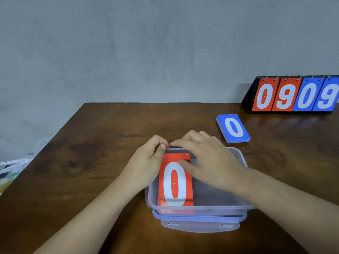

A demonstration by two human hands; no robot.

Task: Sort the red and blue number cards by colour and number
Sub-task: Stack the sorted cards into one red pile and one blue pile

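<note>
While both hands are gathered at the far rim of the box, the left hand (146,162) is seen with its fingers curled tight at the far left corner of the red cards (174,186). Whether the cards or the rim are pinched there cannot be told. The right hand (209,162) is spread flat over the box, with its fingers held straight and stretched leftward towards the other hand. Its thumb is laid on the top card's face, right at the upper edge of the white 0, and nothing is gripped by it.

The red cards are lodged face up in the left half of the clear plastic container (242,162), and more red is glimpsed through the near wall beneath the top card. The container is seated on its own lid (200,227), which is edged with a blue seal and has a flap jutting out at the near side.

Beyond it and to the right, well apart, the blue cards (233,128) are stacked face up with a 0 on top. Further back, at the far right, a black scoreboard stand (293,96) is propped by the wall (128,43), which is plain grey and lightly scuffed. Red 0, red 9, blue 0 and blue 9 are shown on its ring-hung flaps, and its right end is cut by the frame.

Everything is carried by a dark, glossy wooden surface (82,162). Off its left edge, a crumpled plastic bag (14,165) is partly caught.
</note>
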